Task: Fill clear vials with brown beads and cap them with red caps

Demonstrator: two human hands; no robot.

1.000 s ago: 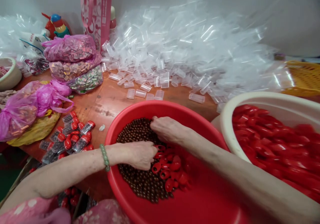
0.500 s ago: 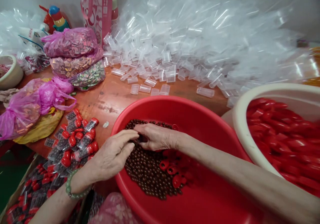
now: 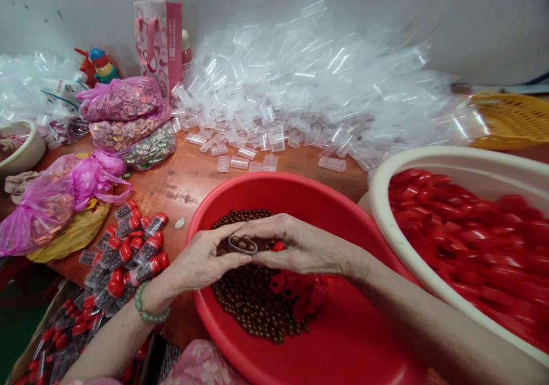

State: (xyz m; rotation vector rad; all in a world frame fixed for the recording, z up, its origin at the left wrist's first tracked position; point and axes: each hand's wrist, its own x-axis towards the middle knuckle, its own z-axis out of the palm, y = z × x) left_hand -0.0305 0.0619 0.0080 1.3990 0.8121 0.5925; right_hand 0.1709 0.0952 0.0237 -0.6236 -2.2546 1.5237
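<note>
My left hand [image 3: 206,256] and my right hand [image 3: 300,245] meet above a red plastic basin [image 3: 274,187]. Between their fingertips is a small transparent tube [image 3: 242,245] holding several brown beads. Its far end is partly hidden by my fingers. Below my hands, a layer of brown beads [image 3: 253,310] lies in the basin, with red oval caps [image 3: 295,293] heaped beside it. Filled tubes with red caps [image 3: 124,259] lie on the orange tabletop [image 3: 184,190] to the left of the basin.
A cream basin [image 3: 429,170] full of red caps stands at right. Behind lies a large heap of transparent tubes [image 3: 300,99]. Pink bags of small packets [image 3: 122,99] sit at back left, and a yellow basket [image 3: 510,122] at far right. A box of filled tubes [image 3: 55,339] sits at lower left.
My hands have come together above the basin, and a bead-filled tube now shows between them. My left hand has moved up from the tabletop side, and the view has shifted slightly.
</note>
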